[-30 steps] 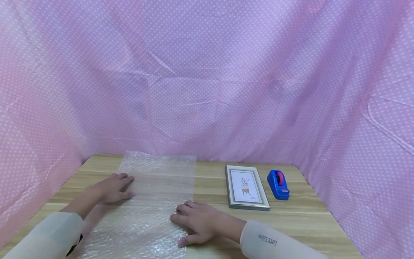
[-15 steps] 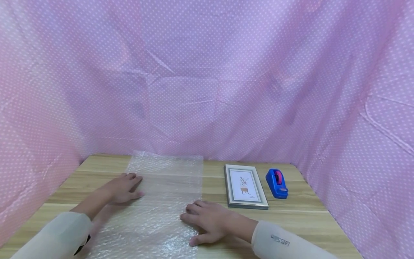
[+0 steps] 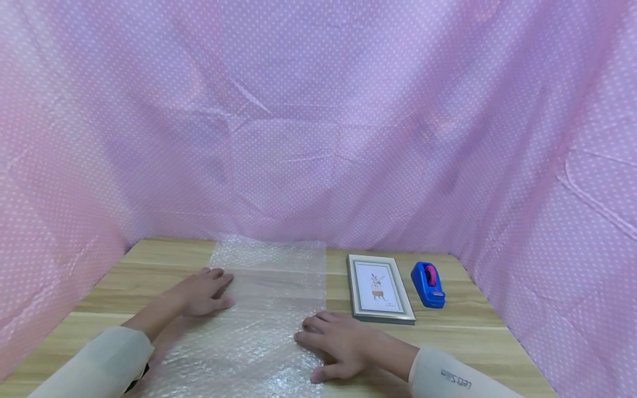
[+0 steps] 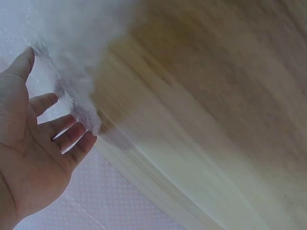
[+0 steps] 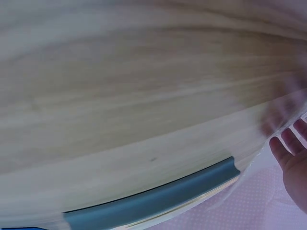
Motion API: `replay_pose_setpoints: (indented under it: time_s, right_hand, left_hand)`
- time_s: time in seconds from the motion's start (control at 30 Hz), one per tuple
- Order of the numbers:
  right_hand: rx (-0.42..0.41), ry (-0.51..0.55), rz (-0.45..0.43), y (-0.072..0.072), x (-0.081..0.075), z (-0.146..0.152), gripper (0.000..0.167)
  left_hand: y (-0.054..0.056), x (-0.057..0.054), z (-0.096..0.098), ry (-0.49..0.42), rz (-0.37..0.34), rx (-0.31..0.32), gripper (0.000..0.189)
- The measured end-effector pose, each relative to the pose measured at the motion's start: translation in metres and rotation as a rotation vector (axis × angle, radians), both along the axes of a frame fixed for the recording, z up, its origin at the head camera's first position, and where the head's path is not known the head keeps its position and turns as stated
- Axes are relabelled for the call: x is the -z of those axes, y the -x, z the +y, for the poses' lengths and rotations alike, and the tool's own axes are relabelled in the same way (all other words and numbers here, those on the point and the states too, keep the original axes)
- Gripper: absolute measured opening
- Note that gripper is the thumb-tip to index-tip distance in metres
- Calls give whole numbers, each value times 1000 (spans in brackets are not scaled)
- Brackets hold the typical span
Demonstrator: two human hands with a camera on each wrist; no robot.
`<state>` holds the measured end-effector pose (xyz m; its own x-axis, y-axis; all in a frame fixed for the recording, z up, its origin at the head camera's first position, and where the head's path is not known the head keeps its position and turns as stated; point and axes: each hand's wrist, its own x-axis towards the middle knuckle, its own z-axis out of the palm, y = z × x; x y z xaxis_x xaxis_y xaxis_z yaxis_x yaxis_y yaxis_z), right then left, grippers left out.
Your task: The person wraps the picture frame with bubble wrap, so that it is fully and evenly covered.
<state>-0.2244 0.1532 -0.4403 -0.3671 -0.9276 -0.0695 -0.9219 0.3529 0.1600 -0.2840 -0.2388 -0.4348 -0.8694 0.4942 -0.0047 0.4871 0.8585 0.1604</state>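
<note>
A clear sheet of bubble wrap (image 3: 269, 287) lies flat on the wooden table (image 3: 478, 348), running from the back edge toward the front. On its left edge rests my left hand (image 3: 201, 293), fingers spread; the left wrist view shows the fingertips (image 4: 86, 143) touching the wrap's edge. My right hand (image 3: 338, 342) lies on the wrap's right edge with its fingers extended and thumb apart. Neither hand grips anything. Just beyond the right hand sits a framed picture (image 3: 379, 290) of a potted plant, face up. Its side (image 5: 153, 196) shows in the right wrist view.
A blue tape dispenser (image 3: 428, 284) with a pink roll stands to the right of the frame. Pink dotted cloth (image 3: 318, 138) hangs behind the table and along both sides.
Both hands have shifted to the right, and the bubble wrap has slid along with them, closer to the picture frame. The frame and the tape dispenser stay in place.
</note>
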Motion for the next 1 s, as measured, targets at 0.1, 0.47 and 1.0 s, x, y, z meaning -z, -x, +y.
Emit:
replay_pose_setpoints:
  time_s: [0.1,0.47,1.0]
  right_hand:
    - [1,8,-16,-1,1,9,79]
    - [21,16,-121,-5,-5,35,76]
    - [42,17,-141,-2,-5,51,74]
  left_hand:
    - [-1,0,5,-7,11,22,77]
    - [-3,1,22,-13,-13,58,80]
    - [-9,-3,31,-24,-92,26,83]
